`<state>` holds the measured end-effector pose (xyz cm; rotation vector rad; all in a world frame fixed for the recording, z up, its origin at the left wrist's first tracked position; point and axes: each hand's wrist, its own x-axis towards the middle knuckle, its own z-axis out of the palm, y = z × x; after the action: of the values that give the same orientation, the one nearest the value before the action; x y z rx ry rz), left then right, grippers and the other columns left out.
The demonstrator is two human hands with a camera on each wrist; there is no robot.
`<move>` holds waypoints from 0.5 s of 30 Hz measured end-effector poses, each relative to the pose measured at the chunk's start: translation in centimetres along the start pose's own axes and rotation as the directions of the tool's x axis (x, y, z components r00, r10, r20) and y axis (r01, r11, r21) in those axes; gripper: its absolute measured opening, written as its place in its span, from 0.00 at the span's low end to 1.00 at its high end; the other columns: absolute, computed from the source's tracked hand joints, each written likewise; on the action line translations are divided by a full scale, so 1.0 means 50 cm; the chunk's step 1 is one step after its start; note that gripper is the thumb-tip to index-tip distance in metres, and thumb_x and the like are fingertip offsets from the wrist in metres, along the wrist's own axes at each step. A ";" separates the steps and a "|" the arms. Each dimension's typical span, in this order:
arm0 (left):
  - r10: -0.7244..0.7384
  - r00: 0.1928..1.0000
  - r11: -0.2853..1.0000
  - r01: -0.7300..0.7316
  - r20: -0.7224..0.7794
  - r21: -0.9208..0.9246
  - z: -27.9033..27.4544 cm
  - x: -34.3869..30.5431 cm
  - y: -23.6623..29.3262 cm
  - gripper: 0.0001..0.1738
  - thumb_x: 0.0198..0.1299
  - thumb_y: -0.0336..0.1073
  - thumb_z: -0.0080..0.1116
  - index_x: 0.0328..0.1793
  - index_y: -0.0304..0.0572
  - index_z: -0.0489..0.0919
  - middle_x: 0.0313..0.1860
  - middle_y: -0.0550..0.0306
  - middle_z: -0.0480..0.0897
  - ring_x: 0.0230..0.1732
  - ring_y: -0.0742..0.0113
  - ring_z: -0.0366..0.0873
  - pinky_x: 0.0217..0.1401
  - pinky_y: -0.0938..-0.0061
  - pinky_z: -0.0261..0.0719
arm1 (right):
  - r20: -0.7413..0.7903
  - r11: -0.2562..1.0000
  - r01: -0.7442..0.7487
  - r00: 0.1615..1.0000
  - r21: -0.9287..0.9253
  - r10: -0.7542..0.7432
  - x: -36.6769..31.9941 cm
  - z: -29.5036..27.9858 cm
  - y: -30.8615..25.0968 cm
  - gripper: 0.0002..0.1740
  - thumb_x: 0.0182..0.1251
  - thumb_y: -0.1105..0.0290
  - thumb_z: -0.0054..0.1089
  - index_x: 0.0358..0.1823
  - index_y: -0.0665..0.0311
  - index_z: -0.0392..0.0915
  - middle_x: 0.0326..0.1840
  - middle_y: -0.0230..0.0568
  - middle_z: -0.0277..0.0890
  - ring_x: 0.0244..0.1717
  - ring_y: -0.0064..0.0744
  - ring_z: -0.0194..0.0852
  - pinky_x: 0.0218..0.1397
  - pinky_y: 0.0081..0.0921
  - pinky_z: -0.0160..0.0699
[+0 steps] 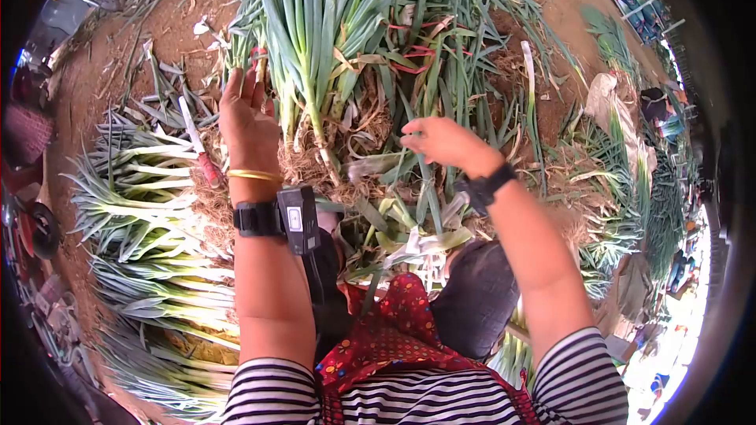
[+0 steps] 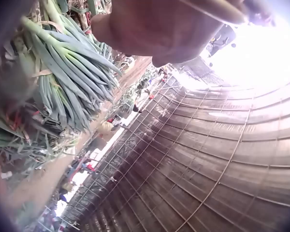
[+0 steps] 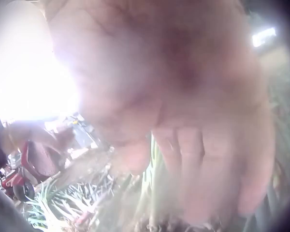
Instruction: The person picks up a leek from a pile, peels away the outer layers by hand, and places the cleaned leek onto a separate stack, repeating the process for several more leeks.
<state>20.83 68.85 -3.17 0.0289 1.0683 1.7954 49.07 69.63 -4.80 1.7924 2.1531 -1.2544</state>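
Observation:
A big bunch of green onions [image 1: 315, 24] lies in front of me, its roots [image 1: 315, 165] toward my knees. My left hand [image 1: 250, 122] is raised at the bunch's left side, fingers fairly straight and pointing away from me. In the left wrist view the onion leaves [image 2: 72, 63] spread beside that hand. My right hand [image 1: 449, 142] hovers over loose leaves right of the roots, its fingers loosely bent and nothing held. The right wrist view shows its fingers [image 3: 191, 164] hanging relaxed and blurred, with pale green stalks [image 3: 154, 159] behind them.
A knife with a red handle [image 1: 209, 169] lies left of my left hand. Rows of green onions [image 1: 150, 236] line the left side; another pile [image 1: 622, 212] lies at right. Red ties [image 1: 425, 51] cross the leaves ahead. Trimmed leaves [image 1: 409, 244] litter the ground before my knees.

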 end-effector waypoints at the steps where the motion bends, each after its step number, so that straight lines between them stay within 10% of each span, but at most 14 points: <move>1: -0.002 0.999 0.998 0.000 -0.034 -0.059 -0.001 0.004 0.009 0.21 0.60 0.46 0.53 0.57 0.50 0.71 0.52 0.64 0.75 0.54 0.69 0.67 0.60 0.66 0.51 | 0.048 0.994 -0.065 0.997 0.092 0.061 0.035 0.028 -0.004 0.22 0.61 0.56 0.56 0.51 0.63 0.74 0.35 0.47 0.79 0.30 0.37 0.79 0.39 0.32 0.75; 4: -0.018 0.997 0.993 0.008 -0.077 -0.119 0.000 0.013 0.036 0.20 0.60 0.46 0.54 0.56 0.49 0.71 0.49 0.65 0.75 0.53 0.70 0.67 0.55 0.69 0.56 | 0.111 0.961 -0.141 0.987 0.238 0.118 0.133 0.128 0.008 0.22 0.59 0.59 0.58 0.50 0.66 0.74 0.32 0.44 0.79 0.25 0.31 0.78 0.33 0.28 0.75; 15: -0.069 0.990 0.988 0.051 -0.121 -0.145 0.011 0.035 0.042 0.21 0.64 0.46 0.47 0.59 0.45 0.70 0.54 0.62 0.71 0.57 0.69 0.64 0.63 0.66 0.50 | 0.193 0.839 -0.193 0.975 0.509 0.108 0.383 0.462 0.037 0.50 0.54 0.58 0.66 0.68 0.75 0.45 0.65 0.65 0.56 0.67 0.48 0.55 0.66 0.34 0.55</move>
<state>18.68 70.30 -2.17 -0.2033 1.0158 1.8338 34.72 70.52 -31.23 1.9011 1.6408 -2.0100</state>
